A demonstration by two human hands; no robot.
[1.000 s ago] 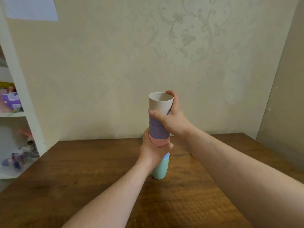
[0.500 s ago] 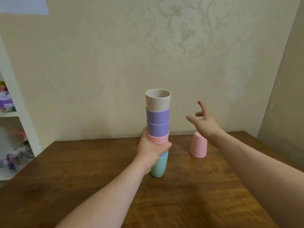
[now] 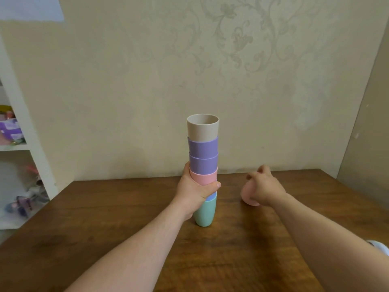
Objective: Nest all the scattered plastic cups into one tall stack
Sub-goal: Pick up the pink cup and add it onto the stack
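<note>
Item: stack (image 3: 203,165). Six cups nested upright on the table (image 3: 126,207). Order from the base: green, a sliver of blue, pink, two purple, beige on top with its mouth open upward. The stack stands near the middle of the table, toward the wall, and looks straight.

Item: pink cup (image 3: 248,197). Loose, just right of the stack and apart from it. It is blurred and mostly hidden behind my hand, and appears tipped. I cannot tell if its rim touches the wood.

Item: my left hand (image 3: 194,191). Wrapped firmly around the stack at the pink and blue bands, fingers curled across the front, thumb behind. It steadies the column on the table.

Item: my right hand (image 3: 264,186). Curled over the loose pink cup, fingers bent around its upper part. Contact seems made, though blur leaves the firmness of the hold uncertain.

Step in hand, as I judge it: fetching the last loose cup in sight.

Next move calls for: turning that cup mouth-up, carrying it above the beige rim, and lowering it in straight while my left hand braces the stack. The column is tall, so a sideways nudge at the top could tip it.
</note>
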